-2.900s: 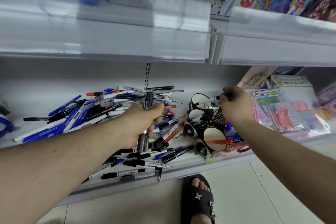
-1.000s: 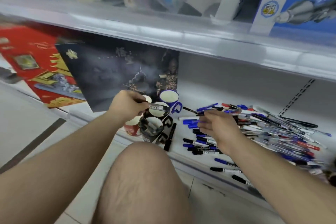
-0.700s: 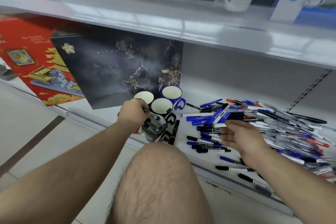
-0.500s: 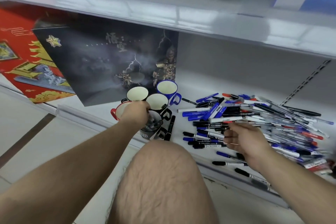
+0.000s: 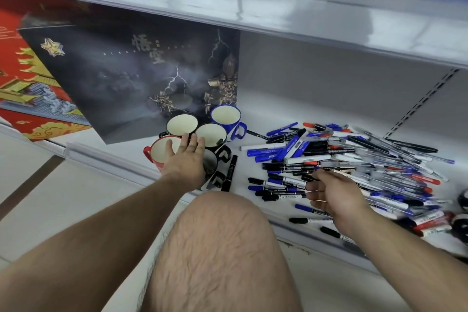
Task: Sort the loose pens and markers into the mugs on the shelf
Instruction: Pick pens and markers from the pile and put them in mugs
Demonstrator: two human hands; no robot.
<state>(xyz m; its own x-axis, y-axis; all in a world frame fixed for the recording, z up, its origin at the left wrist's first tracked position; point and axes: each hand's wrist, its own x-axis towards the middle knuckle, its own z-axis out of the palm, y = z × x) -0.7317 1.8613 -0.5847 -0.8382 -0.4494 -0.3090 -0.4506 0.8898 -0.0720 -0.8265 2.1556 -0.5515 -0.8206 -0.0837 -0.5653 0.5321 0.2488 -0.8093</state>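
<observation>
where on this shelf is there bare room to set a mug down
Bare shelf lies behind the pen pile, right of the blue mug, and in a narrow strip between the mugs and pile. The front edge is scattered with markers.

The dark box (image 5: 131, 78) standing at the back of the shelf (image 5: 291, 109) carries two large golden Chinese characters, 悟空, near its top, and across them a thin line of spaced pale Latin letters that begins "BLACK"; the rest of that line is too faint to read. A gold star emblem sits in the box's upper left corner. The pens and markers (image 5: 342, 162) heaped on the shelf bear printed labels, all too small and blurred to read.
</observation>
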